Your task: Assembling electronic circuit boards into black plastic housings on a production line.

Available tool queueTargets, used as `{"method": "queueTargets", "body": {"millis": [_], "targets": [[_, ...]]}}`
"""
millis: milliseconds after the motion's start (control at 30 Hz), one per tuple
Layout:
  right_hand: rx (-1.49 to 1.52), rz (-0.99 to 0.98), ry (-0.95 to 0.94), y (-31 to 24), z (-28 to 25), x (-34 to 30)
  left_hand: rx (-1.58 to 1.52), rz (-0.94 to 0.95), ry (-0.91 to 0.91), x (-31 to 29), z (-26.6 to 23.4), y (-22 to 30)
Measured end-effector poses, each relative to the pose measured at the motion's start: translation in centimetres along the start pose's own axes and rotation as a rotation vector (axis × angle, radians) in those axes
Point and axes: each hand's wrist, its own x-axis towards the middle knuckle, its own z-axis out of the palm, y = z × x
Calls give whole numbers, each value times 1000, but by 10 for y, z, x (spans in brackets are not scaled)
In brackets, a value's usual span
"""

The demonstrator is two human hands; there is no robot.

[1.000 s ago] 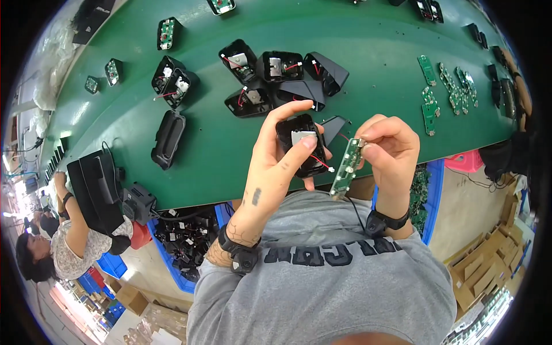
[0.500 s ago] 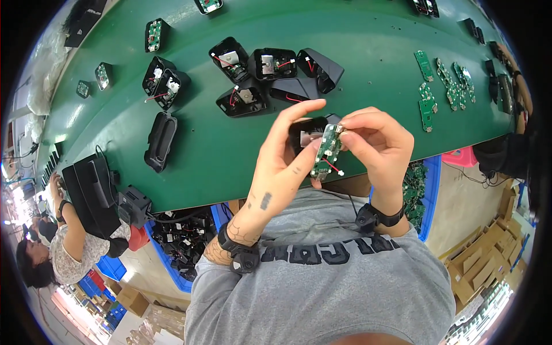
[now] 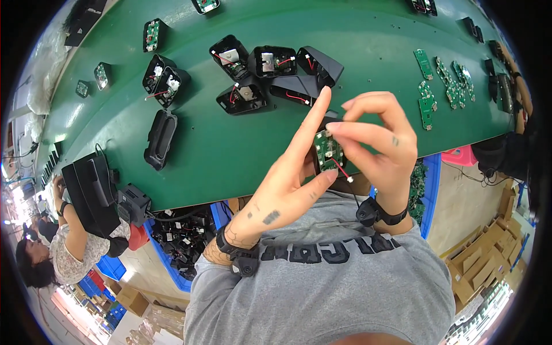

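A green circuit board [image 3: 328, 150] lies at the mouth of a black plastic housing [image 3: 332, 118], mostly hidden behind it and my fingers. My left hand [image 3: 296, 172] grips the housing from the left, index finger stretched along its side, thumb on the board's lower end. At the board's upper edge, my right hand [image 3: 382, 135] pinches with thumb and index finger. A red wire with a white plug [image 3: 349, 179] hangs from the board toward the lower right.
Several black housings [image 3: 276, 62] with red wires stand beyond my hands on the green table [image 3: 230, 155]. Loose circuit boards [image 3: 426, 106] lie to the right. Blue bins with parts [image 3: 178, 241] flank me below the table edge. A co-worker [image 3: 69, 241] sits at far left.
The board has turned flatter, facing up, against the housing. My left thumb has slid to its lower end, and my right fingers have shifted over its upper edge.
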Motion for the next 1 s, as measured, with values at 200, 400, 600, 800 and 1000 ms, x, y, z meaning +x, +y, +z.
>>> {"method": "queueTargets", "body": {"millis": [200,400,600,800,1000], "targets": [[-71,-38,41,-3,2,0,-109,77,58,0,2,-8],[75,96,-5,-5,6,5,-123,15,109,4,1,-1],[717,693,-250,-23,-9,3,132,107,63,3,0,-2],[627,456,-367,-16,-12,-10,239,225,79,-6,7,-6],[545,104,-452,-23,-7,-11,102,352,-15,-27,11,-16]]}}
